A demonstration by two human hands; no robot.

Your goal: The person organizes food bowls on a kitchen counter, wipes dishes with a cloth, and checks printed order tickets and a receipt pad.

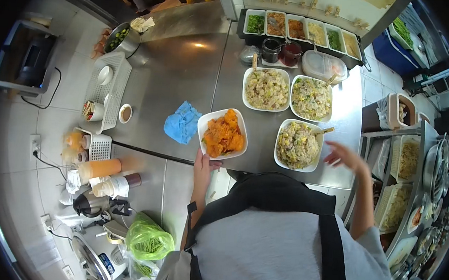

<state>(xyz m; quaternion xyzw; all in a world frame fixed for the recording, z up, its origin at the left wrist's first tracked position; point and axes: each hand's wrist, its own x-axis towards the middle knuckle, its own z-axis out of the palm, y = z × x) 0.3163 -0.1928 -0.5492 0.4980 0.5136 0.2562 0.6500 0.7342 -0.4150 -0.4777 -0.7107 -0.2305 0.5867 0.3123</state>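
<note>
My left hand [205,163] grips the near edge of a white square bowl [200,138] at the counter's front. Orange-red sauced pieces [225,133] fill that bowl. To the right, my right hand [344,156] is empty, its fingers apart, just beside a white bowl of fried rice [299,144]. Behind it stand two more bowls of fried rice, one on the left [267,89] and one on the right [312,97]. A small wooden tag is stuck in each rice bowl. A crumpled blue cloth [182,122] lies left of the orange food.
Topping trays [294,31] line the back, with dark and red jars [281,52] and a lidded plastic container [324,65] before them. White baskets [114,88], a sauce cup [126,113] and squeeze bottles [105,169] are on the left. A loaded rack [412,174] stands right.
</note>
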